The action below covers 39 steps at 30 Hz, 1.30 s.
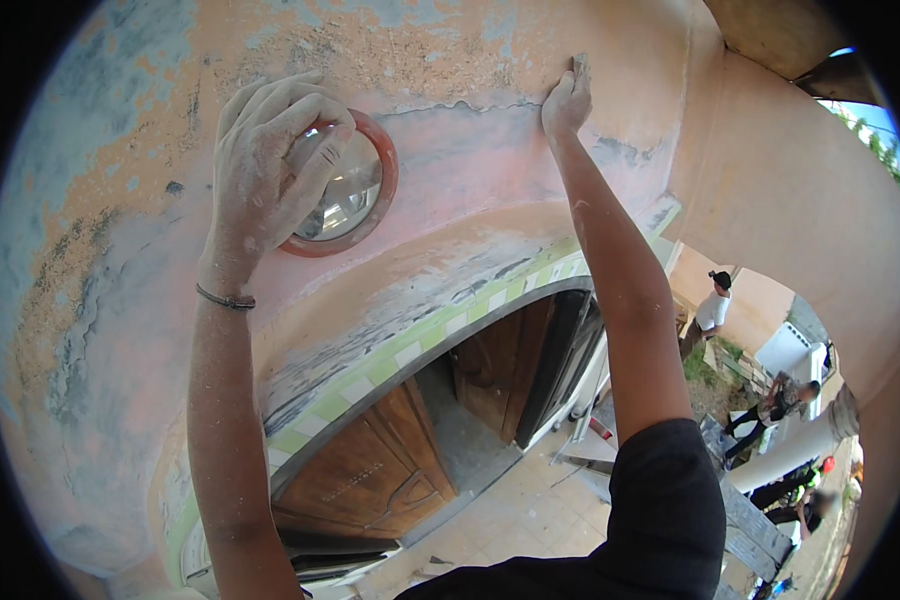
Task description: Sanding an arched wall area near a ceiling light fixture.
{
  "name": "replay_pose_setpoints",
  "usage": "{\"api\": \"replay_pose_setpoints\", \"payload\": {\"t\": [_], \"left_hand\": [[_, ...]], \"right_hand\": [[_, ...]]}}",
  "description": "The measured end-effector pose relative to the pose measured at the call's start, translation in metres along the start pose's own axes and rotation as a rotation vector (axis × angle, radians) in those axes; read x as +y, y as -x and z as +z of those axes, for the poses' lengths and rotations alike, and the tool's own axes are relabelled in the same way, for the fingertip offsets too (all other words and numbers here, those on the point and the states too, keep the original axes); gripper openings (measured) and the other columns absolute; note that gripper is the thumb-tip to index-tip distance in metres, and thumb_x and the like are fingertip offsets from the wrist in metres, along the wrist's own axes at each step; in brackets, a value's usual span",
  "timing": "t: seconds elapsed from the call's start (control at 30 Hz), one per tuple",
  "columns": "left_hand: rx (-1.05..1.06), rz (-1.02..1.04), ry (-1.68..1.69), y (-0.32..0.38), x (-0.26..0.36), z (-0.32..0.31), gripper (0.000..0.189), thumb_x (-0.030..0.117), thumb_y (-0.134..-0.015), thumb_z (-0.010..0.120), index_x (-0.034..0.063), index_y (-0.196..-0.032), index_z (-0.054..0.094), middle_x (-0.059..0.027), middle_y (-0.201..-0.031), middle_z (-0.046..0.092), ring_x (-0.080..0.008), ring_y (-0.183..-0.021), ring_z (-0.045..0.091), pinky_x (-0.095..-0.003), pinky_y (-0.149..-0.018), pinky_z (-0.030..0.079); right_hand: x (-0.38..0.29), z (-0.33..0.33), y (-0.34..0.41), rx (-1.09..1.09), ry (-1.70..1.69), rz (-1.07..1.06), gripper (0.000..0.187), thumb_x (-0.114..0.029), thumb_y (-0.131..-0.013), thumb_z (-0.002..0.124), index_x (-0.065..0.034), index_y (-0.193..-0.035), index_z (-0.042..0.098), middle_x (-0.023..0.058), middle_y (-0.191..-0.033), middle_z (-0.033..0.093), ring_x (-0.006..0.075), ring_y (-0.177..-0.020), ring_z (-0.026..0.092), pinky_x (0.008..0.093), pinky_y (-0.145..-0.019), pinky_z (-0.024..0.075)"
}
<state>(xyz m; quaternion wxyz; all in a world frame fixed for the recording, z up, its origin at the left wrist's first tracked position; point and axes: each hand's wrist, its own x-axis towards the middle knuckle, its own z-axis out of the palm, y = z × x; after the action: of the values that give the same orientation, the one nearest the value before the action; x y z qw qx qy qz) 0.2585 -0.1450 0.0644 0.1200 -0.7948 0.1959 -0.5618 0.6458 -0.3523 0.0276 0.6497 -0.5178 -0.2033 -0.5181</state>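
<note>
My left hand (281, 150), coated in pale dust, is raised at a round glass wall fixture (356, 184) with a red-brown rim. Its fingers are bent and the thumb crosses in front of the glass; the hand hides the fixture's left side. I cannot tell whether it grips the rim or only rests there. Higher and to the right, my right hand (568, 105) holds a small greyish block (580, 66) at the wall. Patchy peach, pink and blue-grey paint covers this wall (457, 157), with rough bare patches and a ragged crack line between the hands.
Below, a green-and-white tiled arch (381, 373) frames carved wooden doors (367, 465), partly open. The tiled floor (525, 517) lies far beneath. At right are a curved peach wall (787, 180), a grey plank (754, 517), a standing person (712, 311) and several other people.
</note>
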Motion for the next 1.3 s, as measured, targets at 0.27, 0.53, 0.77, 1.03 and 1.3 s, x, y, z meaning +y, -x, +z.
{"api": "replay_pose_setpoints", "payload": {"t": [0.27,0.53,0.77,1.03,1.3], "left_hand": [[0.002,-0.027,0.064,0.006,0.013,0.006,0.012,0.02,-0.085,0.073,0.0175,-0.096,0.072,0.0062,-0.115,0.072,-0.025,-0.112,0.057,-0.0425,-0.106,0.039],[-0.026,-0.053,0.139,0.004,0.022,0.01,0.021,0.02,-0.084,0.074,0.0146,-0.104,0.073,0.0001,-0.117,0.072,-0.0266,-0.114,0.052,-0.0429,-0.108,0.035],[-0.015,-0.093,0.096,0.011,0.02,0.005,0.016,0.023,-0.085,0.074,0.0168,-0.1,0.073,0.0031,-0.113,0.072,-0.0249,-0.111,0.055,-0.0423,-0.105,0.037],[0.023,-0.12,0.182,0.006,0.023,0.011,0.013,0.027,-0.085,0.075,0.0174,-0.094,0.074,0.0033,-0.106,0.072,-0.0244,-0.109,0.056,-0.0431,-0.103,0.039],[0.095,-0.189,0.369,0.016,0.007,0.002,0.019,0.03,-0.083,0.077,0.0124,-0.09,0.077,-0.009,-0.094,0.068,-0.0288,-0.097,0.061,-0.0407,-0.089,0.049]], "right_hand": [[-0.09,-0.003,0.096,-0.423,-0.156,-0.62,0.041,-0.004,-0.103,0.047,0.0005,-0.141,0.06,0.0169,-0.151,0.055,0.0364,-0.145,0.046,0.0429,-0.123,0.0309],[-0.038,0.008,0.004,-0.075,-0.248,-0.016,0.041,-0.011,-0.104,0.047,0.0021,-0.141,0.059,0.0181,-0.147,0.059,0.0346,-0.144,0.048,0.0394,-0.121,0.0347],[-0.122,0.01,0.098,-0.497,-0.208,-0.76,0.041,-0.008,-0.102,0.055,-0.0036,-0.143,0.06,0.0172,-0.151,0.055,0.0365,-0.146,0.044,0.0443,-0.121,0.034],[-0.084,0.02,0.004,-0.115,-0.206,-0.103,0.045,-0.017,-0.105,0.041,0.0019,-0.142,0.058,0.0203,-0.153,0.053,0.0351,-0.147,0.044,0.0397,-0.122,0.0319],[-0.135,0.009,0.107,-0.612,-0.152,-0.887,0.044,-0.003,-0.095,0.065,-0.005,-0.139,0.063,0.0163,-0.153,0.054,0.0379,-0.145,0.045,0.0483,-0.121,0.0341]]}}
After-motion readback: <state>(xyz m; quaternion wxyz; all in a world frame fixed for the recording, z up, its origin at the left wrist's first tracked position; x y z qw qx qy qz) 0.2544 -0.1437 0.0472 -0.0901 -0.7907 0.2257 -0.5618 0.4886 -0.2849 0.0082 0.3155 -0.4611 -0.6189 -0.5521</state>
